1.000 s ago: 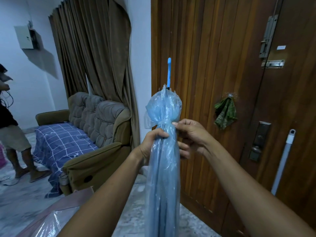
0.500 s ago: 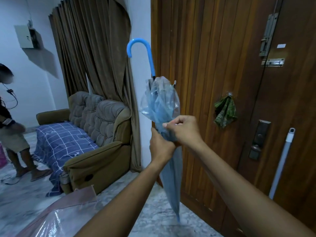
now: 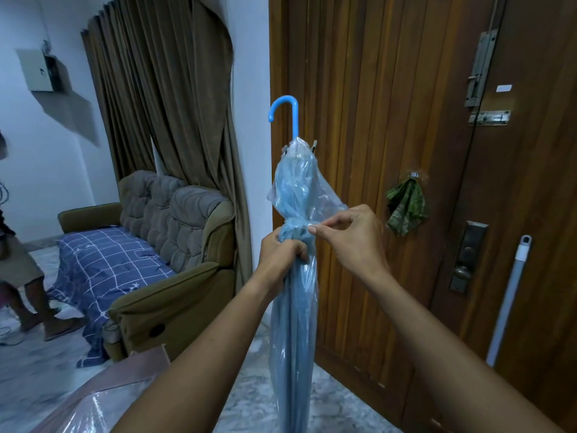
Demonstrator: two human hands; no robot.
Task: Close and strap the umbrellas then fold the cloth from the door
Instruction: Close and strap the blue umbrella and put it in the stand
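Note:
A closed, translucent blue umbrella (image 3: 295, 323) stands upright in front of me, its curved blue handle (image 3: 285, 109) pointing up. My left hand (image 3: 282, 248) grips the gathered canopy around its middle. My right hand (image 3: 349, 237) pinches the thin clear strap at the canopy's right side, just above my left hand. A green patterned cloth (image 3: 406, 206) hangs from a hook on the wooden door (image 3: 374, 120), to the right of the umbrella.
A brown armchair (image 3: 175, 260) with a blue checked blanket (image 3: 106, 270) stands at the left below brown curtains. A person's legs (image 3: 22, 292) show at the far left. A white pole (image 3: 509, 301) leans on the door. A pink transparent umbrella (image 3: 93, 401) lies at the bottom left.
The umbrella has turned and dropped lower, its handle now hooking left. My right hand has moved from over the canopy to its right side and now pinches the strap.

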